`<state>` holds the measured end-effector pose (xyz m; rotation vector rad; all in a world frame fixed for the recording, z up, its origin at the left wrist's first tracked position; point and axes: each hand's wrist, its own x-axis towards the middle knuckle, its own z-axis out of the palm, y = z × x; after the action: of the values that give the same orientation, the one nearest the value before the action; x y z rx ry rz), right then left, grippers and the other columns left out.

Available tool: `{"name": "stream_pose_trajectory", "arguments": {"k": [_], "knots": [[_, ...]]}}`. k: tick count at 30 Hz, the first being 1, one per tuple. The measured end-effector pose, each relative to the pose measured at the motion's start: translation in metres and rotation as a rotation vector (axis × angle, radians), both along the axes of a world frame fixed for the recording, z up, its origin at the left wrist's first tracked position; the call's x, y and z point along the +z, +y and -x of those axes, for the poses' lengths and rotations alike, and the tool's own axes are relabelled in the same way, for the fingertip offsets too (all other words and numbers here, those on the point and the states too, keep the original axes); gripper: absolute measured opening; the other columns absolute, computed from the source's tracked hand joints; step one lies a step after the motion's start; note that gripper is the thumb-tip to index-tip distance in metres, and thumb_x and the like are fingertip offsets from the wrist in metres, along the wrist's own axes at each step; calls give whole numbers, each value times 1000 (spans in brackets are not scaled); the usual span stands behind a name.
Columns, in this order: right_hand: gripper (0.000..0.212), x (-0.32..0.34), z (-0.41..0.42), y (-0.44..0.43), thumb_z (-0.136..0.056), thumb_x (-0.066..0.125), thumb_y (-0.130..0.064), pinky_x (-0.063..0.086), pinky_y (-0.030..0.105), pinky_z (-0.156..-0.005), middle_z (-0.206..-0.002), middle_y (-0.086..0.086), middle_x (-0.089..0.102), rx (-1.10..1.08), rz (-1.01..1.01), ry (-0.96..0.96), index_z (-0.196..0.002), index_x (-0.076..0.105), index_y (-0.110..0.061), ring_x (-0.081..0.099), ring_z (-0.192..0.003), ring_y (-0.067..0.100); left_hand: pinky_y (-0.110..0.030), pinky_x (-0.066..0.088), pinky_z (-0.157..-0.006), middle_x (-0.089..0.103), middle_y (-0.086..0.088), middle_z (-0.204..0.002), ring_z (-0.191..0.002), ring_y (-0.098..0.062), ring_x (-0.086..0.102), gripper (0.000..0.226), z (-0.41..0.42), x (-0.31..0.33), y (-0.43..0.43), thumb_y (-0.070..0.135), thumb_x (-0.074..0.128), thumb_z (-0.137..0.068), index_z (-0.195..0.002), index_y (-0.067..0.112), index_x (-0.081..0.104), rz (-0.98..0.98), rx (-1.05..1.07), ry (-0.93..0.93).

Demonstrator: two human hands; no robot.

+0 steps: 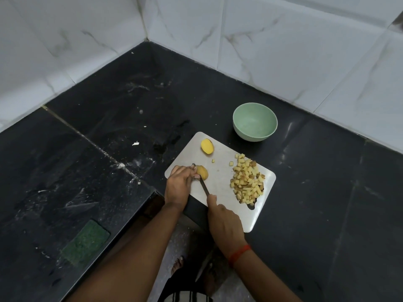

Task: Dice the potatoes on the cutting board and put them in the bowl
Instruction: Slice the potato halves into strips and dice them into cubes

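A steel cutting board [226, 171] lies on the black counter. My left hand [178, 184] holds a potato half [202, 172] at the board's left edge, fingers curled over it. My right hand [224, 221] grips a knife [204, 187] whose blade lies against that potato half. Another potato half [207, 146] rests cut side up at the board's far corner. A heap of diced potato [247, 178] covers the board's right side, with a stray cube [213, 160] near the middle. The green bowl [254, 122] stands just beyond the board and holds nothing.
Black stone counter [316, 192] runs into a corner of white marbled tile walls [283, 40]. A green scouring pad [86, 243] lies at the front left. Small white scraps [135, 144] dot the counter left of the board. The counter's inner edge drops to the floor below my arms.
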<state>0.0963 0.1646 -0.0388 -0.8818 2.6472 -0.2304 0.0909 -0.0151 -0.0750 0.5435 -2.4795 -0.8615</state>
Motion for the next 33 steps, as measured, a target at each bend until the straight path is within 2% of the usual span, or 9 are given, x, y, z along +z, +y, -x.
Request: {"name": "stream_pose_trajectory", "arguments": {"k": [3, 7, 12, 15, 17, 21, 25, 28, 33], "knots": [[42, 4, -15, 15, -103, 30, -13, 41, 35, -58, -102, 7, 63, 4, -25, 35, -144, 20, -17, 66, -77, 29, -1, 36, -86, 70, -5, -87, -89, -14, 58, 8, 0, 3, 1, -4, 73, -87, -89, 3, 75, -12, 2, 17], [44, 4, -16, 21, -101, 35, -11, 36, 34, -50, -100, 7, 62, 7, -53, 118, -143, 25, -17, 66, -69, 29, -12, 41, -79, 68, -5, -83, -84, -20, 61, 5, 0, 3, 1, 0, 73, -88, -85, 4, 73, -23, 3, 15], [32, -1, -10, 18, -89, 69, -23, 26, 26, -33, -56, -4, 50, -104, 24, 182, -104, 41, -19, 47, -34, 19, -25, 50, -88, 70, -2, -98, -98, -17, 61, 14, -2, 2, 1, 8, 74, -89, -103, 7, 75, -92, -4, 27], [16, 1, -4, 16, -104, 38, -39, 46, 34, -40, -61, -3, 58, -200, 200, 185, -101, 33, -24, 56, -44, 21, -31, 52, -94, 68, 1, -109, -105, -17, 60, 22, 0, 2, 0, 8, 72, -90, -112, 11, 73, -132, -8, 30], [19, 4, 3, 18, -104, 25, -43, 50, 38, -48, -67, -4, 61, -234, 349, 166, -100, 32, -26, 60, -52, 25, -39, 52, -97, 66, 2, -114, -109, -17, 60, 26, 0, 1, 0, 6, 70, -91, -117, 12, 71, -151, -14, 28], [15, 4, 22, 20, -104, 38, -41, 49, 38, -49, -67, -7, 56, -363, 591, 150, -95, 38, -29, 58, -54, 21, -43, 52, -97, 63, 5, -118, -112, -16, 60, 31, -2, 3, -1, 6, 71, -89, -119, 16, 70, -205, -40, 42], [8, -6, 25, 26, -103, 47, -36, 47, 36, -48, -66, -8, 57, -401, 718, 177, -97, 45, -31, 57, -54, 15, -25, 50, -99, 52, 12, -126, -117, -11, 56, 55, 2, 11, -3, 27, 83, -82, -132, 23, 63, -312, -89, -64], [7, -11, 24, 28, -102, 50, -31, 41, 30, -47, -67, -8, 57, -427, 769, 177, -97, 46, -30, 56, -54, 12, -31, 47, -101, 51, 9, -129, -123, -15, 50, 67, 9, 16, -7, 39, 83, -78, -139, 27, 56, -159, -138, -175], [10, -14, 26, 27, -103, 49, -33, 36, 25, -46, -65, -8, 56, -463, 772, 167, -96, 41, -32, 53, -52, 9, -34, 45, -102, 55, 3, -121, -120, -18, 49, 61, 24, 31, -4, 34, 82, -79, -135, 22, 61, -48, -128, -285]]}}
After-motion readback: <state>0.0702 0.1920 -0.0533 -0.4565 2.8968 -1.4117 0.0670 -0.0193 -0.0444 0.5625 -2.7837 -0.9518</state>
